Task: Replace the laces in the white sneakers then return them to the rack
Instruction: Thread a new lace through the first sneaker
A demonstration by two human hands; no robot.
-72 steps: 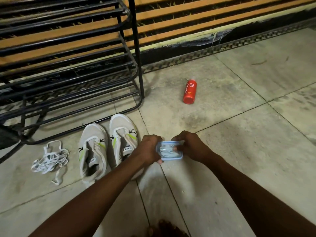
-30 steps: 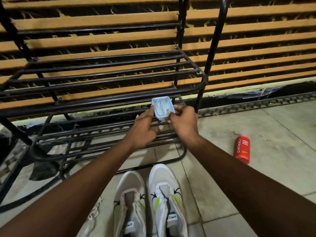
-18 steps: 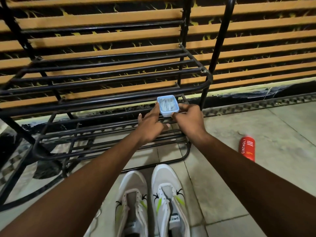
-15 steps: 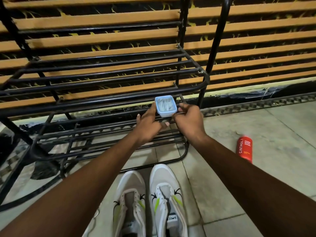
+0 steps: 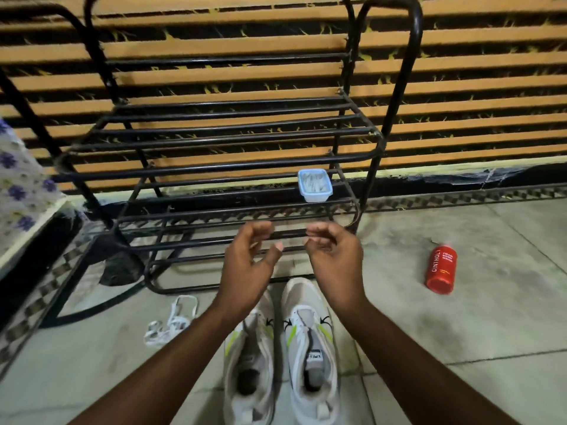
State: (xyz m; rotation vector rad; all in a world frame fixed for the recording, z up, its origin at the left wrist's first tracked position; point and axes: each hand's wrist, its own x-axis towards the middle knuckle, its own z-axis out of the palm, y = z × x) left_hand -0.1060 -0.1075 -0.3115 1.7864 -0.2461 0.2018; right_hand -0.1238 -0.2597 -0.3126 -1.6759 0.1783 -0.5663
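**Sneakers bare of laces, both hands empty: most of the job is left**

The white sneakers [image 5: 308, 305] stand side by side on the floor [image 5: 460, 348] directly below the hands and wrists, toes pointing away from the person; no lace shows in either, and the tongues lie open, so the threading seems not yet started. A loose heap of white laces [image 5: 171, 322] lies on the floor to the left of the left forearm, near the left shoe but apart from it; it looks like the removed pair, though that is a judgement. A small blue-rimmed container [image 5: 315, 186] sits on a shelf of the black rack [image 5: 233, 127], beyond the right hand and above it; it holds something pale, too blurred to name. A red bottle [image 5: 440, 269] lies well off to the right of the right hand. What remains, as far as can be told: threading both shoes, then setting them on the rack.

The left hand [image 5: 245, 268] and the right hand [image 5: 336, 260] hang in the air in front of the lowest bars, near each other but not touching; palms are turned roughly inward, fingers loosely curled, the left thumb pointing toward the right hand. Neither has hold of anything; neither touches the rack or the shoes; both forearms reach straight forward over the sneakers.
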